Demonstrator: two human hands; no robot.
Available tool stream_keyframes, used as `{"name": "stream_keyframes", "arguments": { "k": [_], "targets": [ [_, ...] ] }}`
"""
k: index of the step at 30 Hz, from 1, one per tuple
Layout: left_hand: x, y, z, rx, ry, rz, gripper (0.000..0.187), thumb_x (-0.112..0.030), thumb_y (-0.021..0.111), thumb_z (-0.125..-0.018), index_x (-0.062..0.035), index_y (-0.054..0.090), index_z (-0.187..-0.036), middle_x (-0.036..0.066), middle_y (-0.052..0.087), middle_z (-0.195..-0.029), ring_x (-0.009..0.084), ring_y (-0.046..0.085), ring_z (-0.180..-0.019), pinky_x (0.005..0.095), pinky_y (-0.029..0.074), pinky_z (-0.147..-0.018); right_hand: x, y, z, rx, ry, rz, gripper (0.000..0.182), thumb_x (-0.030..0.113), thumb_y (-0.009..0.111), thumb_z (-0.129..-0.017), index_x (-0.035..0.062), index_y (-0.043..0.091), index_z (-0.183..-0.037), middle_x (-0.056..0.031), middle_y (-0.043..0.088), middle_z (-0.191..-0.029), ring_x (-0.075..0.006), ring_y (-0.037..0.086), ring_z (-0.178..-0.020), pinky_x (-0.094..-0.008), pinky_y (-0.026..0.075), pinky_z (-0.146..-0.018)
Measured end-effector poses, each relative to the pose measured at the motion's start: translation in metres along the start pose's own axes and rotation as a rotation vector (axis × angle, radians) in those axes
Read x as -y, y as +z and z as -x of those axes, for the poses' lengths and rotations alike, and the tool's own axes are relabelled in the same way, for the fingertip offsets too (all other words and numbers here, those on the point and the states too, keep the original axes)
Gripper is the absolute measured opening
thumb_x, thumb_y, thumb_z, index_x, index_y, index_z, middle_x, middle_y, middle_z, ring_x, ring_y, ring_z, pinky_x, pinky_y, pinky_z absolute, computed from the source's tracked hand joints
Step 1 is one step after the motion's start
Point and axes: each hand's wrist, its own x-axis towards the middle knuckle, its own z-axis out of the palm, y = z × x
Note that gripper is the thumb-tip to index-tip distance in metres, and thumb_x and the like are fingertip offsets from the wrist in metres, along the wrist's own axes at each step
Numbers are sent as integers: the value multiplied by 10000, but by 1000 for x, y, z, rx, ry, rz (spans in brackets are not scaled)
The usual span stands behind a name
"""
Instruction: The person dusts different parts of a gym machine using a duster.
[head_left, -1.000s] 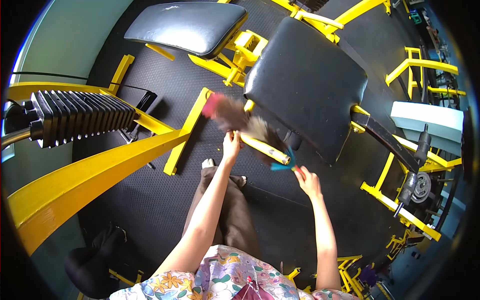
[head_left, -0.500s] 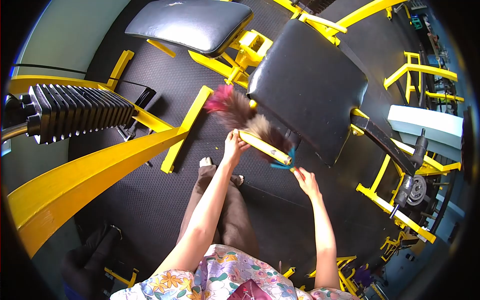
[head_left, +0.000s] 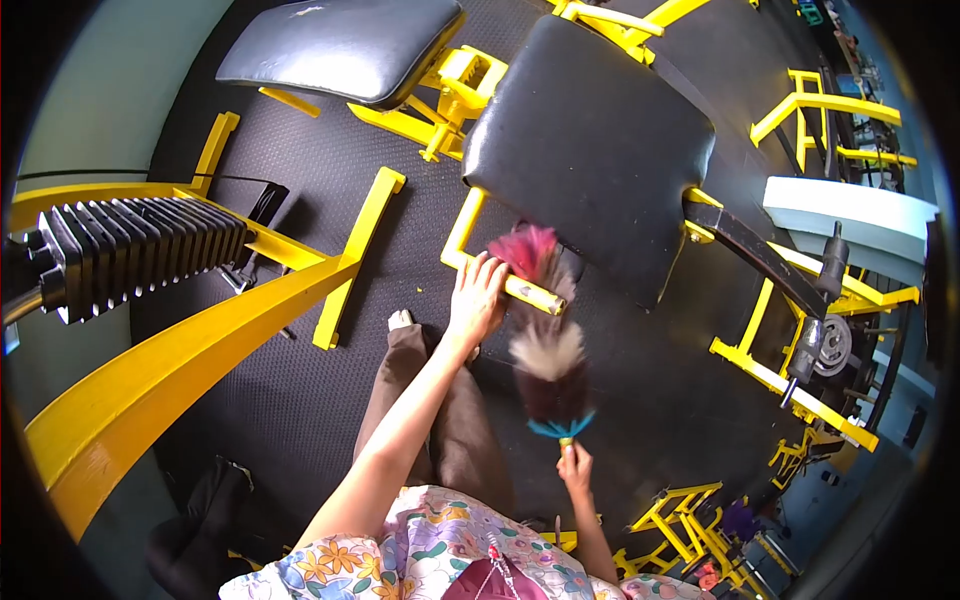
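Observation:
My right hand (head_left: 575, 468) grips the short handle of a feather duster (head_left: 552, 385) below its teal collar. The duster's brown, cream and pink feathers point away from me, with the pink tip close to a yellow handle bar (head_left: 535, 293). My left hand (head_left: 478, 300) is closed over that bar, fingers across its top. The bar sticks out from beneath a black padded seat (head_left: 595, 140) and ends in an open tube.
A second black pad (head_left: 340, 45) stands at the far left. A black weight stack (head_left: 150, 250) and a curved yellow frame (head_left: 200, 345) are at my left. More yellow machines and a pale blue pad (head_left: 850, 218) fill the right. Dark trouser legs (head_left: 205, 510) show lower left.
My right hand has drawn the duster down toward me, and its feathers have swung from across the bar to nearly upright in view. My left hand stays on the bar, its fingers now laid over it.

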Motion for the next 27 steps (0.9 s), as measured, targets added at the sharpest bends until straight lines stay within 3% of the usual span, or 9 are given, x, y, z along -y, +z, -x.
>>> {"name": "stream_keyframes", "arguments": {
  "k": [3,8,10,16,18,20,22,24,27],
  "targets": [
    [6,7,-25,246,49,-83,358,-57,612,-560,-54,496,-899,76,551,-829,250,513,-905,425,363,-848,-9,22,24,-9,29,-18,288,275,462,-878,7,564,-854,-2,450,-480,-66,425,-400,-228,326,-379],
    [16,6,-35,525,1,-106,467,-22,613,-551,-33,471,-996,107,542,-866,247,517,-931,400,367,-781,13,35,42,-44,-11,28,268,260,439,-893,19,545,-841,3,447,-495,-55,411,-391,-207,312,-362],
    [20,2,-32,285,109,79,554,-11,607,-561,-7,441,-1089,129,513,-955,275,513,-925,382,374,-769,8,30,49,-137,37,-52,279,290,401,-915,48,499,-816,5,430,-501,-47,382,-362,-187,287,-325],
    [25,-27,-41,290,28,477,637,-17,597,-577,-51,409,-1185,147,447,-1051,282,491,-980,371,428,-843,30,24,57,-378,121,-345,356,412,316,-927,86,418,-830,3,354,-474,-60,305,-318,-187,228,-296],
    [36,-38,-50,182,-209,756,594,-52,591,-593,-28,416,-1160,161,435,-1108,306,462,-1018,379,397,-867,75,45,24,-380,-14,-544,379,445,333,-915,84,416,-832,7,347,-481,-59,304,-324,-184,228,-296],
    [67,-53,-68,-104,-166,508,470,-79,581,-672,-21,441,-1117,169,449,-1093,315,454,-1015,386,379,-879,127,78,-12,-48,-189,-775,362,439,375,-903,84,418,-845,13,349,-499,-53,311,-340,-185,240,-308],
    [90,-77,-100,-365,-216,179,386,-32,563,-739,-6,441,-1104,186,470,-1087,343,433,-1041,424,352,-904,212,130,-34,86,-180,-780,303,388,436,-895,89,427,-847,41,371,-547,-32,342,-398,-177,290,-357],
    [140,-95,-140,-445,-148,-84,462,-49,579,-761,-6,398,-1183,221,439,-1163,377,404,-1102,426,324,-949,263,178,-60,257,-120,-860,269,378,405,-912,111,418,-883,41,368,-552,-34,332,-384,-181,267,-341],
    [196,-117,-196,-378,-136,-281,635,-274,613,-786,20,328,-1271,256,398,-1221,396,377,-1132,434,301,-971,314,236,-116,278,58,-912,337,444,406,-896,119,371,-814,30,339,-505,-48,306,-349,-191,243,-319]
  ]
}}
